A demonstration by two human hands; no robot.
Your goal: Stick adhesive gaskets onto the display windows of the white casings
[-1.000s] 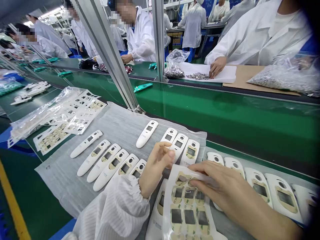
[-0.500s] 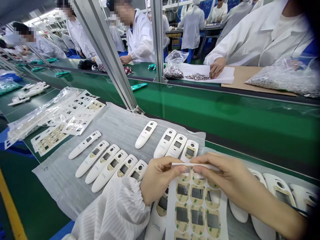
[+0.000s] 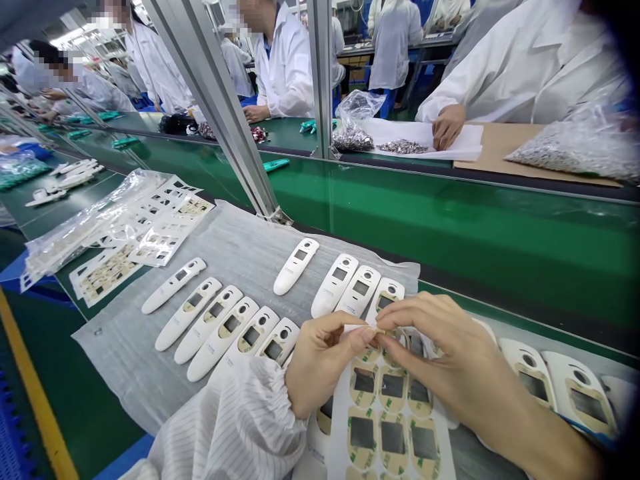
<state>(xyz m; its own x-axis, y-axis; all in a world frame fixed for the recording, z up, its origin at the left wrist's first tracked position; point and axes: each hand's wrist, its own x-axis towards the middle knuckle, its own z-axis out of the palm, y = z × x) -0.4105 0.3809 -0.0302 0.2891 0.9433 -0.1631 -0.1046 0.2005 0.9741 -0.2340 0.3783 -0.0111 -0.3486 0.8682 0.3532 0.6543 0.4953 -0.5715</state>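
My left hand (image 3: 320,363) pinches the top edge of a white backing sheet (image 3: 341,433) between thumb and fingers. The sheet carries rows of tan, window-shaped adhesive stickers (image 3: 394,405) with green print. My right hand (image 3: 450,360) has its thumb and fingertips pinched at the same edge, right against the left fingertips. Its fingers partly hide the upper stickers. White handheld-device covers (image 3: 213,340) with display windows lie in a row left of my hands, several with tan stickers around the window. More covers (image 3: 530,373) lie under and beyond my right forearm.
A grey protective sheet (image 3: 120,347) covers the bench. Sticker sheets and plastic bags (image 3: 100,220) lie at the left. A metal post (image 3: 220,113) rises beyond the covers, before a green conveyor belt (image 3: 450,213). Across it, a co-worker's hand (image 3: 447,127) touches small metal parts (image 3: 403,147).
The backing sheet's folded top edge, spread between both hands before, is now largely hidden by my right fingers, which have moved in and curled closer to the left. The view has shifted slightly.
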